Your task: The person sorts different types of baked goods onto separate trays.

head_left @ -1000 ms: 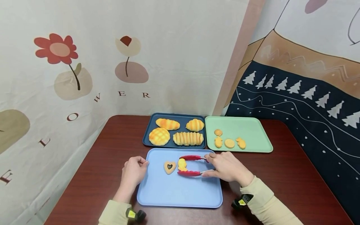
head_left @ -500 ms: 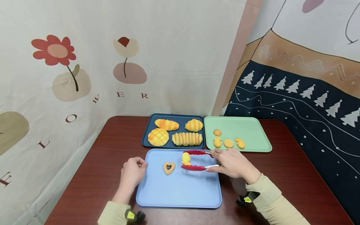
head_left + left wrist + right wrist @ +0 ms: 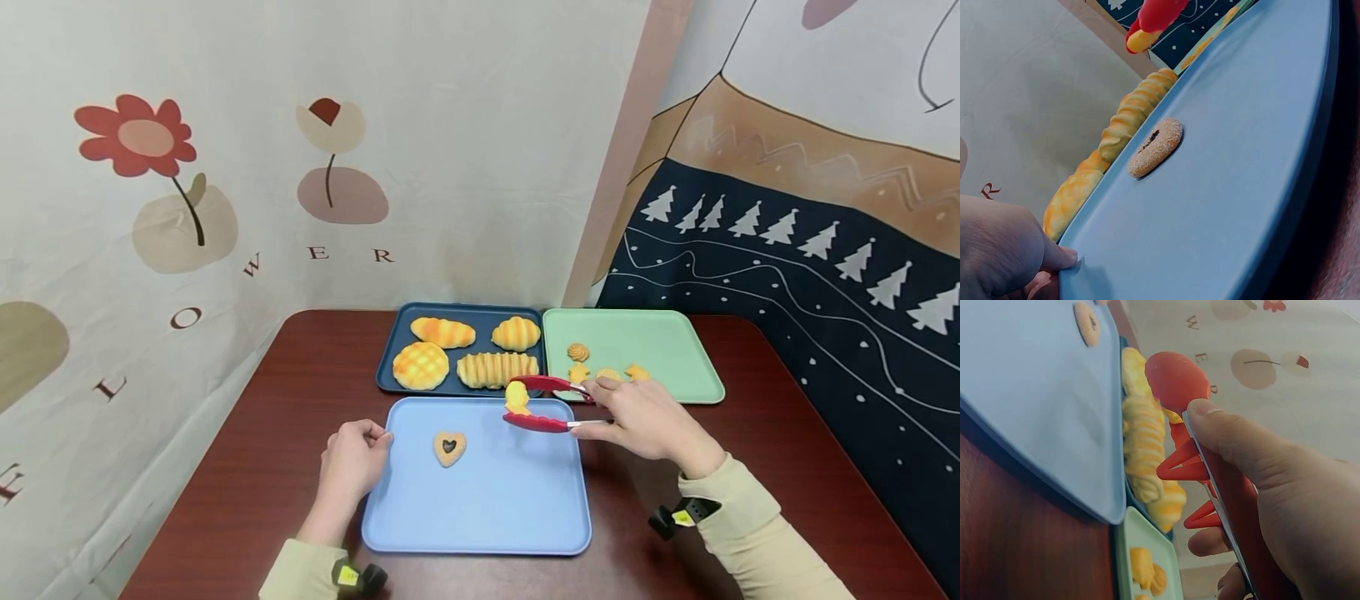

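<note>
My right hand [image 3: 648, 421] grips a pair of red-tipped tongs [image 3: 542, 423], thumb on one arm and fingers on the other. Between the tong tips is a small yellow biscuit [image 3: 517, 397], raised over the back right edge of the light blue tray [image 3: 480, 512]. On that tray lies a heart-shaped cookie [image 3: 449, 449] with a dark centre, also seen in the left wrist view as a sugary cookie [image 3: 1159, 149]. My left hand [image 3: 351, 461] pinches the tray's left rim, its thumb on top in the left wrist view.
Behind the blue tray, a navy tray [image 3: 384, 373] holds several bread rolls, among them a ridged loaf [image 3: 495, 369]. To its right a green tray [image 3: 675, 350] carries several small biscuits [image 3: 578, 352], partly hidden by my right hand. A patterned cloth [image 3: 480, 150] hangs behind the brown table [image 3: 247, 467].
My right hand has moved back and to the right, lifting the yellow biscuit in the tongs away from beside the heart-shaped cookie. My left hand stays at the tray's rim.
</note>
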A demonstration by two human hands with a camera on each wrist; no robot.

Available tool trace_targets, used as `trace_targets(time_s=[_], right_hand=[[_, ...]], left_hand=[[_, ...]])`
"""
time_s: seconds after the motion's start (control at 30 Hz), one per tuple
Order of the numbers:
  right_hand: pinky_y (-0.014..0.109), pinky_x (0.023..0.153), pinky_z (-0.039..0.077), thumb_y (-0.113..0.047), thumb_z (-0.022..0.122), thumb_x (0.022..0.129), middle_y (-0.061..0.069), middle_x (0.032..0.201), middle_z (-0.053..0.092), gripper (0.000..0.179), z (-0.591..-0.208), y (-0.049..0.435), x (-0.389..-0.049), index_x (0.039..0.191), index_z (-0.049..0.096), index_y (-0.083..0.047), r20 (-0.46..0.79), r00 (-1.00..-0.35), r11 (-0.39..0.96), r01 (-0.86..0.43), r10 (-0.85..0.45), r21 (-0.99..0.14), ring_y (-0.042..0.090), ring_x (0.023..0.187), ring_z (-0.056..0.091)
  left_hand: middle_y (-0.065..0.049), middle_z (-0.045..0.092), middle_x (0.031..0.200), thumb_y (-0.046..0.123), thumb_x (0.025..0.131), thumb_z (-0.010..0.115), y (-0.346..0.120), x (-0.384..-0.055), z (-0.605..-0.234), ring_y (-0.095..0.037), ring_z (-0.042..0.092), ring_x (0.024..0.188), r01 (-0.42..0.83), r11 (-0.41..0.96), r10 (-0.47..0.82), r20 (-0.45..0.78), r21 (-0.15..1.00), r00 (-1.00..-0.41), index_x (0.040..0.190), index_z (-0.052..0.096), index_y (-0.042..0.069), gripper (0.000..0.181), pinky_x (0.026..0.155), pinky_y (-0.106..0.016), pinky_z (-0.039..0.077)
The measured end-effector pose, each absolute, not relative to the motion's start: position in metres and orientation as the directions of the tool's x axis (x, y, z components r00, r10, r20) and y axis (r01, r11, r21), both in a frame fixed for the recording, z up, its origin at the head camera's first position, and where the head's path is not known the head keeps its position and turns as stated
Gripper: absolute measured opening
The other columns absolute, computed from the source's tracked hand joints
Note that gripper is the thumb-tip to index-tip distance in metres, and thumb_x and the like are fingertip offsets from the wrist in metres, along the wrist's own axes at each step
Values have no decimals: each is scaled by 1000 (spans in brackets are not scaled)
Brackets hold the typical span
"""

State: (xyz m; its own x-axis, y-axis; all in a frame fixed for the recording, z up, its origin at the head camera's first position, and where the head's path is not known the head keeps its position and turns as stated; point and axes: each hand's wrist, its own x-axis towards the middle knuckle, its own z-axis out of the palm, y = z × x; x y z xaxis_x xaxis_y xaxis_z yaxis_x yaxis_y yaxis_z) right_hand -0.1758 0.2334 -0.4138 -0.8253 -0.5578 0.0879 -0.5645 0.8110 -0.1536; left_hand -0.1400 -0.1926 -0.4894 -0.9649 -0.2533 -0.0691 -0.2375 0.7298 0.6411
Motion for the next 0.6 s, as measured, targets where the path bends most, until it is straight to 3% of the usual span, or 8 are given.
trace_targets(time_s=[0.1,0.3,0.6], right_hand=[[32,65,53,-69,71,90,11,121,73,80,-410,240,-177,136,71,-3,93,-836,821,-549,-542,-154,11,72,60],[45,78,59,-74,67,90,17,133,70,88,-406,255,-180,140,68,-2,96,-865,849,-501,-492,-164,30,100,71],[45,78,57,-80,57,92,18,126,71,96,-399,278,-192,143,64,1,54,-897,885,-442,-439,-147,25,92,68]], left_hand=[[-1,64,72,22,100,72,-193,-140,-489,-23,58,68,-240,728,-254,-72,642,-965,88,74,12,16,66,-44,44],[0,65,72,22,100,72,-192,-140,-488,-23,59,69,-233,732,-251,-65,640,-966,88,74,12,15,67,-44,45],[-1,65,73,22,100,72,-193,-140,-489,-23,58,69,-240,725,-250,-77,645,-965,89,74,12,15,66,-43,44]])
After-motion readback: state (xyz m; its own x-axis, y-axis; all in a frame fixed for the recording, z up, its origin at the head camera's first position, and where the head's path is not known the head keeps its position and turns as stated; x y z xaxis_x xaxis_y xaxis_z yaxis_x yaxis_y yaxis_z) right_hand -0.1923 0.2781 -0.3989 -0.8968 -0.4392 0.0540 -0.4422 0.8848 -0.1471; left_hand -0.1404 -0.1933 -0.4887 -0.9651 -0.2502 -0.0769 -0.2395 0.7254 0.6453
